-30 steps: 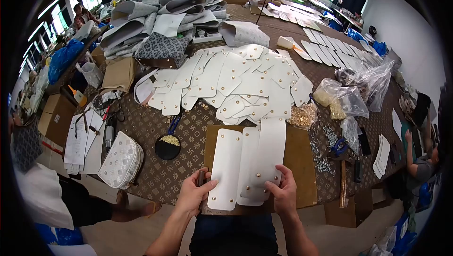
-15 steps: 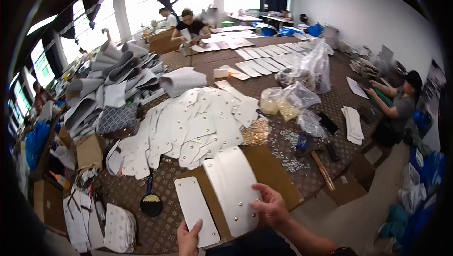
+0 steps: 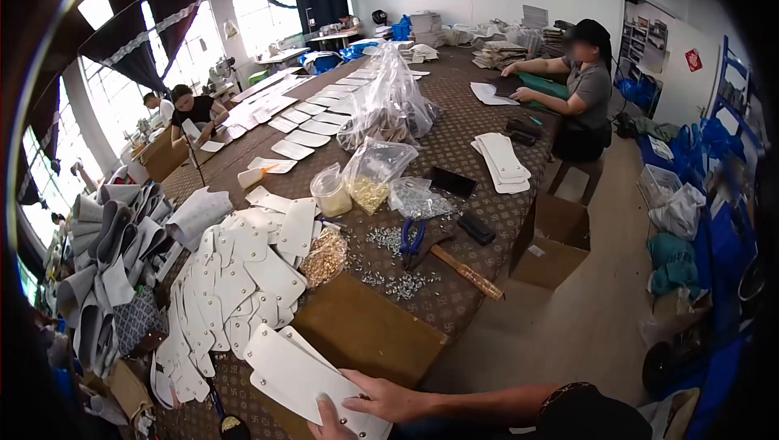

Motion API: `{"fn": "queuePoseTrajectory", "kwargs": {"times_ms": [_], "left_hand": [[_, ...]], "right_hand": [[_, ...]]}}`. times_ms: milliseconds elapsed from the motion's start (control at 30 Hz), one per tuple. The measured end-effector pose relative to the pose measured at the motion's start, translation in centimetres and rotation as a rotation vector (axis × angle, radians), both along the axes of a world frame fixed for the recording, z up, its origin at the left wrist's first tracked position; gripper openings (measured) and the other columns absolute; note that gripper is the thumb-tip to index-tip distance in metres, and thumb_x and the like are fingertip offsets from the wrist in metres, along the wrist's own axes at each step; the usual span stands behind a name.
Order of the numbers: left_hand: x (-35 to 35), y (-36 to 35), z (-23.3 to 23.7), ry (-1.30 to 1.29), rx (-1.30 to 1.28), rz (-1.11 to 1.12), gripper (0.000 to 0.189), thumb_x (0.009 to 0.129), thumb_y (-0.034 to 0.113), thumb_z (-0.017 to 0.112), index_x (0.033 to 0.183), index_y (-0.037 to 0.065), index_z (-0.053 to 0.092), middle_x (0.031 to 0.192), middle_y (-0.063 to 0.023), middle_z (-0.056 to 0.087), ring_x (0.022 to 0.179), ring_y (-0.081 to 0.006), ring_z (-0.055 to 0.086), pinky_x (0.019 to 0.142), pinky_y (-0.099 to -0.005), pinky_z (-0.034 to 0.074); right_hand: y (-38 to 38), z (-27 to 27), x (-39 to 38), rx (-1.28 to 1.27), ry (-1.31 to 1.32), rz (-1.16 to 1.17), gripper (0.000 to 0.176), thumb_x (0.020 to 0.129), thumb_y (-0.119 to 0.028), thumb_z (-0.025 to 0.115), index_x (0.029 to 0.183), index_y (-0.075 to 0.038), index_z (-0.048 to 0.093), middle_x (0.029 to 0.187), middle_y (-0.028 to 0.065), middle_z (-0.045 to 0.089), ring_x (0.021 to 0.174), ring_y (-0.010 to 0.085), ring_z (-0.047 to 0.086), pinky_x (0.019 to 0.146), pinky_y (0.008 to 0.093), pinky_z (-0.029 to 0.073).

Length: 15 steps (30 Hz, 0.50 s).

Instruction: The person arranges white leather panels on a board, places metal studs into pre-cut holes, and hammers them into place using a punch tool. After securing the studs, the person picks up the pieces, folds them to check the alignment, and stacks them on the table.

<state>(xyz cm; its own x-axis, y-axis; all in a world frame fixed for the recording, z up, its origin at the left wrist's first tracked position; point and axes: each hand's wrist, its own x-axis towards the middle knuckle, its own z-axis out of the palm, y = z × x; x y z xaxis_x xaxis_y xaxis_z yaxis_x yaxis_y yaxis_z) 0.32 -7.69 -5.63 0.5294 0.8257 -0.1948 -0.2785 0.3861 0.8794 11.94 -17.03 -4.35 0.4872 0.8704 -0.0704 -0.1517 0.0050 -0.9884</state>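
Note:
A small stack of white panels with rounded corners and metal rivets [image 3: 296, 368] is held low in front of me, its sheets slightly fanned. My left hand [image 3: 331, 424] grips the near end, thumb on top and the other fingers mostly out of sight. Along the right edge, my right hand [image 3: 385, 401] is closed on the same stack. Beneath lies a brown board [image 3: 365, 330]. Just beyond, a large pile of similar white riveted panels [image 3: 235, 273] spreads over the patterned table [image 3: 450, 318].
Near the board are gold rivets [image 3: 324, 257], loose silver rivets [image 3: 410, 286], blue-handled pliers [image 3: 412, 237] and a hammer [image 3: 466, 272]. Behind stand a clear jar [image 3: 331, 191] and plastic bags [image 3: 377, 172]. A cardboard box [image 3: 552, 241] sits by the table's right edge. A co-worker [image 3: 588, 83] works at the far right.
My view has swung right. The separate panel in my left hand and the panels by my right hand are now together in one stack, held by both hands.

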Motion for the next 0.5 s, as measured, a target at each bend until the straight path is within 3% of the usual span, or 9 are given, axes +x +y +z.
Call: {"fn": "queuePoseTrajectory", "kwargs": {"times_ms": [67,100,133,200,267,367,433,500], "left_hand": [[2.4,-0.1,-0.4,0.018,0.109,-0.056,0.049,0.108,0.026,0.055,0.143,-0.007,0.045,0.126,-0.0249,0.064,0.107,-0.0332,0.07,0.092,-0.042,0.059],[4.0,-0.2,-1.6,-0.04,0.131,-0.041,0.045,0.109,0.027,0.053,0.141,-0.004,0.048,0.122,-0.0187,0.065,0.097,-0.0246,0.07,0.08,-0.0361,0.059],[5.2,-0.9,0.2,-0.041,0.132,-0.048,0.045,0.109,0.027,0.053,0.141,-0.004,0.048,0.122,-0.0187,0.065,0.097,-0.0246,0.07,0.08,-0.0361,0.059],[6.9,-2.2,3.7,-0.002,0.079,-0.232,0.035,0.109,0.028,0.056,0.136,0.006,0.053,0.095,0.0002,0.056,0.065,-0.0037,0.047,0.052,-0.0205,0.036],[7.7,-2.4,3.3,0.037,0.104,-0.261,0.032,0.108,0.024,0.058,0.135,0.006,0.054,0.091,0.0017,0.054,0.064,-0.0029,0.045,0.051,-0.02,0.035],[9.1,-1.9,2.6,0.118,0.147,-0.294,0.031,0.106,0.019,0.061,0.133,0.007,0.056,0.087,0.0035,0.051,0.063,-0.0021,0.042,0.05,-0.0196,0.033],[8.8,-1.2,1.8,0.218,0.177,-0.289,0.031,0.104,0.016,0.064,0.132,0.006,0.056,0.085,0.0041,0.05,0.064,-0.0022,0.043,0.051,-0.0196,0.034],[6.9,-0.9,0.8,0.324,0.173,-0.164,0.032,0.102,0.013,0.066,0.131,0.006,0.057,0.084,0.0047,0.049,0.065,-0.0023,0.043,0.052,-0.0197,0.034]], "right_hand": [[-1.3,0.4,2.9,-0.044,0.013,0.064,0.068,0.101,-0.012,0.066,0.158,0.002,0.032,0.15,0.0199,0.052,0.135,0.0215,0.052,0.11,0.0349,0.045],[-2.0,0.2,4.8,0.049,0.047,0.023,0.065,0.101,-0.012,0.067,0.155,0.004,0.036,0.143,0.019,0.058,0.128,0.0199,0.057,0.106,0.0337,0.047],[-2.9,0.6,6.9,0.143,0.081,-0.017,0.061,0.1,-0.013,0.067,0.152,0.006,0.041,0.135,0.018,0.064,0.121,0.0183,0.061,0.102,0.0324,0.05],[-5.8,2.6,12.7,0.161,-0.057,-0.181,0.054,0.099,-0.009,0.067,0.148,0.006,0.048,0.132,0.0127,0.066,0.119,0.0163,0.062,0.102,0.0313,0.05],[-9.6,5.2,19.7,0.161,-0.061,-0.343,0.052,0.099,-0.006,0.067,0.147,0.003,0.05,0.13,0.0115,0.067,0.116,0.0157,0.063,0.101,0.0321,0.052],[-15.2,6.6,31.7,0.163,-0.216,-0.639,0.053,0.098,-0.008,0.067,0.146,0.004,0.051,0.119,0.0106,0.07,0.099,0.0167,0.068,0.09,0.0313,0.057],[-18.9,6.5,39.5,0.146,-0.256,-0.842,0.043,0.096,-0.007,0.065,0.136,0.006,0.058,0.112,0.0098,0.072,0.092,0.0178,0.068,0.085,0.0345,0.056],[-23.0,4.2,47.2,0.097,-0.315,-0.808,0.037,0.095,-0.008,0.064,0.129,0.007,0.063,0.11,0.0088,0.072,0.092,0.0181,0.067,0.084,0.0353,0.054]]}}
